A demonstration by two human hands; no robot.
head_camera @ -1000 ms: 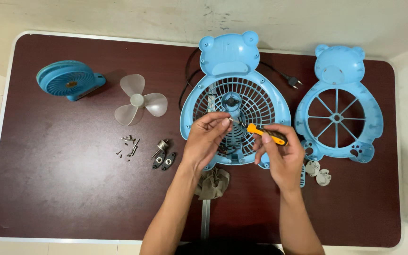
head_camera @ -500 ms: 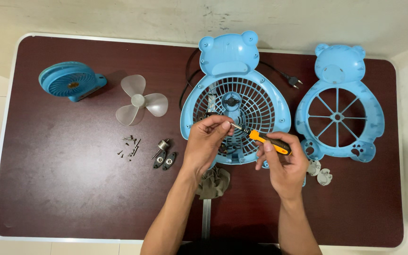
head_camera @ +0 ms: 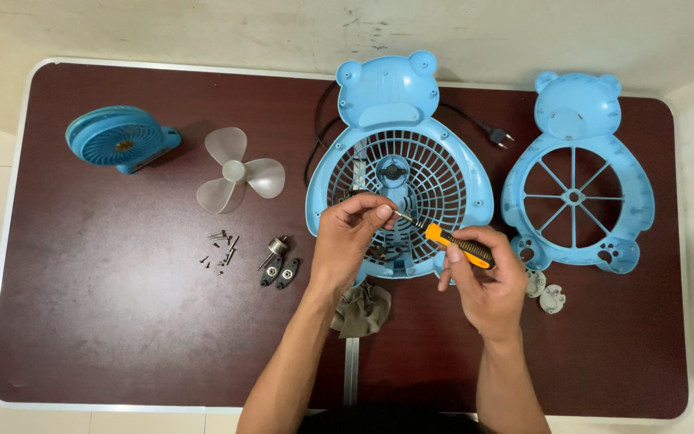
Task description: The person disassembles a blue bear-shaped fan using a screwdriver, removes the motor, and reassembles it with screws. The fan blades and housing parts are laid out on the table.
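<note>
Right hand (head_camera: 482,277) grips a light, rigid orange-handled screwdriver (head_camera: 453,242) by its handle; left hand (head_camera: 350,237) pinches its tip over a brittle-looking blue fan grille (head_camera: 399,189).

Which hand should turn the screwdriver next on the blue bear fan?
Probably the right hand: it already grips the orange and black screwdriver by the handle. The left hand pinches the metal tip over the blue bear-shaped grille, so it seems better placed to guide and steady.

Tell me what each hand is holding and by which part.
The right hand holds a screwdriver by its orange-and-black handle. The left hand pinches something small at the screwdriver's tip with its fingers; what it is cannot be told.
</note>
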